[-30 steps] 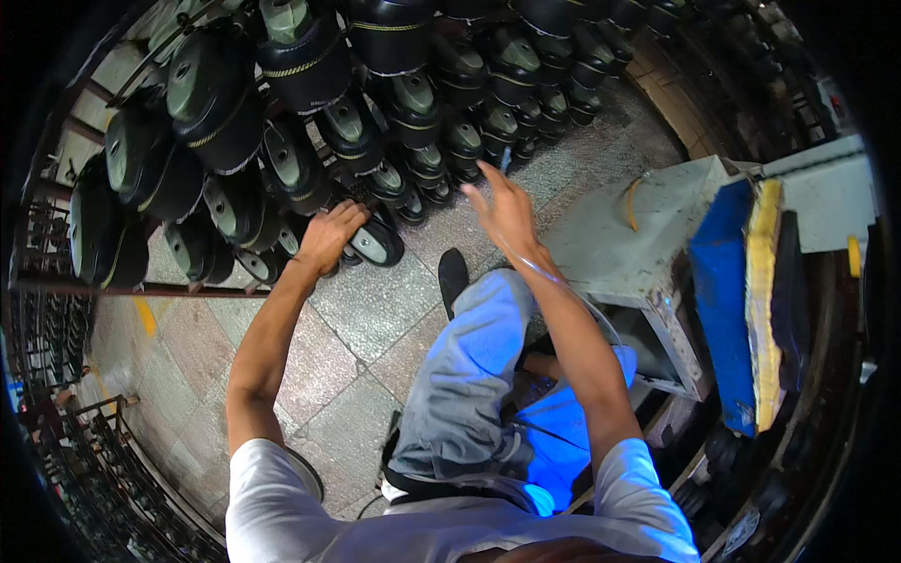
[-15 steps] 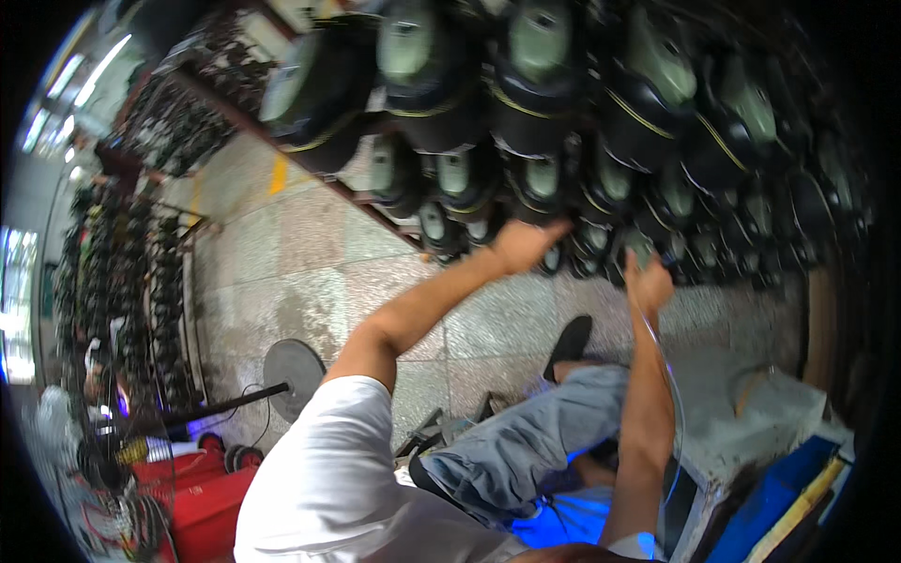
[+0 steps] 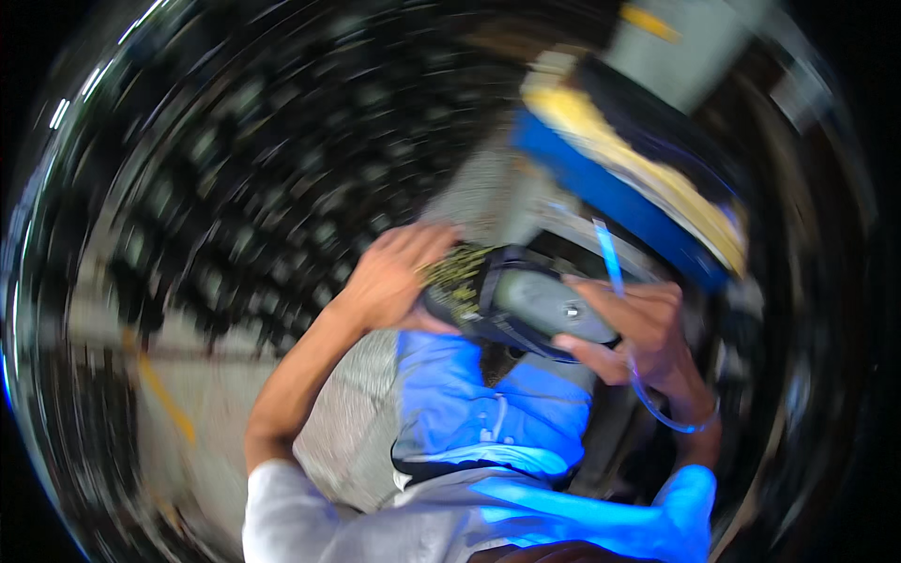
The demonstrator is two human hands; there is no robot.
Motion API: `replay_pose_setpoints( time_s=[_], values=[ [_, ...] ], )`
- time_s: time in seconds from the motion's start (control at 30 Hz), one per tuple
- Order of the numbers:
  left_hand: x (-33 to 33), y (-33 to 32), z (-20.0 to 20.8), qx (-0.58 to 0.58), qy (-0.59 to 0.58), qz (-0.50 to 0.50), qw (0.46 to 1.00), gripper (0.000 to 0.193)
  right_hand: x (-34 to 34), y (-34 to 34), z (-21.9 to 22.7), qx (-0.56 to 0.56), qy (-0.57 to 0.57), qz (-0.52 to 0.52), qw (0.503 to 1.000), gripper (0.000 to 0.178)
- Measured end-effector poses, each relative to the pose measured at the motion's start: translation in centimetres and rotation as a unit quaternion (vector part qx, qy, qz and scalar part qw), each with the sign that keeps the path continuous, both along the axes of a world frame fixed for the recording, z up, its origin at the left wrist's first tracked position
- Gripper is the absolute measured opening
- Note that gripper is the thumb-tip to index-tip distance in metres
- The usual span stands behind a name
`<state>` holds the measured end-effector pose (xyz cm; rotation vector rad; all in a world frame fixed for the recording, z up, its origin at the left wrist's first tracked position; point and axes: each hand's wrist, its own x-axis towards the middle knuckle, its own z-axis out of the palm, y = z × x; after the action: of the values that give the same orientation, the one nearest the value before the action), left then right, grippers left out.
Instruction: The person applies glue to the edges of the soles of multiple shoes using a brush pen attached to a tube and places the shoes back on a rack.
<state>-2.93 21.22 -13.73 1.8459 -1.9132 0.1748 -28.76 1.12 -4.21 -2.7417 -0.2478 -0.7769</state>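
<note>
Both my hands hold a dark shoe on a grey-green last (image 3: 537, 302) level above my lap. My left hand (image 3: 396, 274) wraps the end of the shoe with yellow-green speckles, its fingers on the far side and its thumb underneath. At the other end, my right hand (image 3: 643, 324) grips the shoe with thumb and fingers on either side of the last's top, where a round metal-coloured fitting shows. A thin bluish clear tube (image 3: 608, 255) passes behind my right hand and loops by the wrist. The shoe's underside is hidden.
Racks of dark shoes (image 3: 310, 169), smeared by motion, fill the far left. Ahead to the right is a blue container (image 3: 610, 197) with a pale yellow edge, close beyond my right hand. A yellow line (image 3: 164, 394) crosses the floor at left.
My view has swung right, from the shoe rack toward the blue container. Both hands, earlier reaching among the racked shoes, now hold one shoe over my lap.
</note>
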Motion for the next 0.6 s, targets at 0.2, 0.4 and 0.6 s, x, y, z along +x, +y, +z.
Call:
replay_pose_setpoints(
  time_s=[0.2, 0.4, 0.6],
  values=[
    [-3.7, -8.5, 8.8, -0.154, -0.136, 0.029, 0.978, 0.105, -7.5, -7.0, 1.9, 0.052, -0.142, -0.150, 0.977, 0.065],
    [-2.5, -17.9, 15.6, -0.134, -0.138, 0.077, 0.978, 0.104, -8.5, -21.6, -1.7, 0.302, -0.196, -0.243, 0.901, 0.087],
    [-1.1, -22.4, 18.8, -0.112, -0.199, 0.041, 0.973, 0.108, -6.2, -25.8, -1.3, 0.327, -0.128, -0.246, 0.903, 0.094]
  ],
)
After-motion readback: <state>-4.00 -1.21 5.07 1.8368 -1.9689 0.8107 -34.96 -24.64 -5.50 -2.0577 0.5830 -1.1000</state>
